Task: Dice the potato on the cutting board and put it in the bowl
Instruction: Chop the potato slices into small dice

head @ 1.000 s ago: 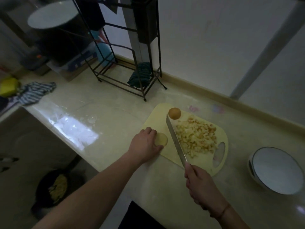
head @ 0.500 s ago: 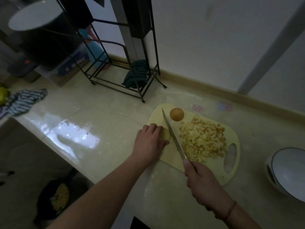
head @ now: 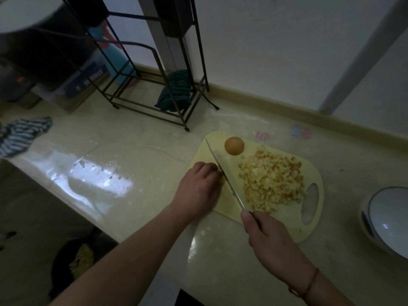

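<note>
Still dicing: left hand (head: 199, 188) curls over the last pale potato piece at the left edge of the yellow plastic cutting board (head: 313, 171), right hand (head: 268, 237) grips the steel knife (head: 225, 177) alongside; next, chop, then move the diced pile (head: 271, 182) to the white bowl (head: 388, 219) near the surface's right edge.

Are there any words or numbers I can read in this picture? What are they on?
None can be read.
Blue box behind the metal rack: pale lettering on its side, too blurred to read.
Pink and blue marks on the counter near the cutting board: too blurred to tell whether they are words.
</note>
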Demonstrator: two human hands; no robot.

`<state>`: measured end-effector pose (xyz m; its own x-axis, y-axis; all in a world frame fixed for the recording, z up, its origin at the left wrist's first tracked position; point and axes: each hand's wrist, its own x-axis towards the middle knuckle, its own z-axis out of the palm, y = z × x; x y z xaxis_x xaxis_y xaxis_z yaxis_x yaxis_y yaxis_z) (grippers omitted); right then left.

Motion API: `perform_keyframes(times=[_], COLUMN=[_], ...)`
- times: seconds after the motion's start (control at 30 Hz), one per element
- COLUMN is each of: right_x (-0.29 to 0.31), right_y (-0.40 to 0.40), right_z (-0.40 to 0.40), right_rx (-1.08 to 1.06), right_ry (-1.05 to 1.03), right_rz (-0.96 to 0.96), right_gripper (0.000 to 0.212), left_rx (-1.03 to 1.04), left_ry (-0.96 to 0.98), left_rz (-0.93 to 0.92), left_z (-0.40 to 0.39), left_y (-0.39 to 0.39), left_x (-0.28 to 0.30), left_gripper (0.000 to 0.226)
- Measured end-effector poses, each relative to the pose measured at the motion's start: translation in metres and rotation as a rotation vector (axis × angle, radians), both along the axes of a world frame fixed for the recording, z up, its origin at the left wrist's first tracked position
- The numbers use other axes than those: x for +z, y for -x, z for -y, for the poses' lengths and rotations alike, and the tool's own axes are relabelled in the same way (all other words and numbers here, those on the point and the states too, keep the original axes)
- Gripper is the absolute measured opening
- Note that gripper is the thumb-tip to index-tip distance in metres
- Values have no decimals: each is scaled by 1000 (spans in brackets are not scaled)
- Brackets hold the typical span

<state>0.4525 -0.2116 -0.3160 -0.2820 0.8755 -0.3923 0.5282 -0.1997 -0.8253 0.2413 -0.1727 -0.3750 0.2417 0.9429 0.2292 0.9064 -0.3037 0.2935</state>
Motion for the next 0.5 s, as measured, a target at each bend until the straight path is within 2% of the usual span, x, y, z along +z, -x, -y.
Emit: perform_keyframes(times=[0.5], right_x=[-2], right_y=[-9], right_z=[11], right_rx=[90], right_ry=[-116], right_rz=[100], right_gripper=[47], left_rx=[-37], left_ry=[-34], left_rz=[3], left_z=[-2], left_y=[3], left_x=[-5], left_gripper=[23])
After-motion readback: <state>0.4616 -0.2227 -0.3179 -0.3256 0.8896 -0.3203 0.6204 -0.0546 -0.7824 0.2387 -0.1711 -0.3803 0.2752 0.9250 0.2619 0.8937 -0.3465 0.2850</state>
